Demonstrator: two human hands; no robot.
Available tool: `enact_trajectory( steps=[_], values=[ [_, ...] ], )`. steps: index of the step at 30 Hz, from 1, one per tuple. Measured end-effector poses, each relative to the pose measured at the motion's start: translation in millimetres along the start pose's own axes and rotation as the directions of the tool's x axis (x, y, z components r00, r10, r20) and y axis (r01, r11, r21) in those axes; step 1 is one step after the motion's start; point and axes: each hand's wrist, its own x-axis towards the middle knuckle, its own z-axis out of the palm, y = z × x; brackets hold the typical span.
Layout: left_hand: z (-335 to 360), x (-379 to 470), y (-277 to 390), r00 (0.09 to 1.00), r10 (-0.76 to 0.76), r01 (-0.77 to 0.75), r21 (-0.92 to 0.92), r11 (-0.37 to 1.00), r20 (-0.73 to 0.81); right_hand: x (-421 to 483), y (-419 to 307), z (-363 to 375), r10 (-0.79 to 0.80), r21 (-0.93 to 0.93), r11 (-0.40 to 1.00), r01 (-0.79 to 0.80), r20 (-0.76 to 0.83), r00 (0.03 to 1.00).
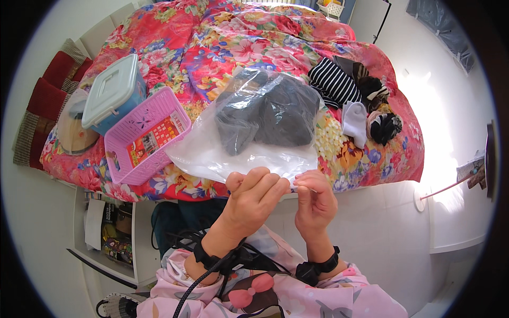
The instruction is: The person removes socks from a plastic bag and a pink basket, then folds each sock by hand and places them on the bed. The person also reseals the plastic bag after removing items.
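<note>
A clear plastic bag lies on the floral bedspread, with dark grey folded fabric inside it. My left hand is closed on the bag's near edge, knuckles up. Close beside it, my right hand pinches the same edge between thumb and fingers. To the right of the bag lie a folded black-and-white striped garment, white socks and a bundled black patterned cloth. Both wrists wear black straps.
Left of the bag are a pink plastic basket with a red printed sheet inside and a lidded storage box. A clear-wrapped round item lies at the bed's left edge. Below, an open drawer holds various things. Black cables cross my lap.
</note>
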Motion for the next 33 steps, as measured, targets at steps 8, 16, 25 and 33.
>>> enact_trajectory(
  steps=[8, 16, 25, 33],
  values=[
    [-0.1, -3.0, -4.8, 1.0, 0.026, -0.026, 0.073, 0.997, 0.005, 3.3, -1.0, -6.5, 0.078, 0.099, 0.992, -0.075, -0.026, 0.997],
    [-2.8, -4.3, -10.4, 0.997, 0.073, -0.068, 0.143, 0.987, -0.031, 4.9, 1.2, -10.7, 0.045, 0.045, 0.998, -0.043, -0.031, 0.999],
    [-2.4, -3.7, -23.0, 0.998, -0.06, 0.059, 0.042, 0.997, 0.023, 4.5, 3.9, -19.6, 0.176, 0.162, 0.974, -0.159, -0.097, 0.98],
    [2.2, -1.2, -22.1, 0.994, -0.1, 0.1, -0.003, 0.995, 0.032, 23.9, -9.3, -27.5, -0.141, -0.438, 0.877, 0.196, 0.155, 0.978]
  ],
)
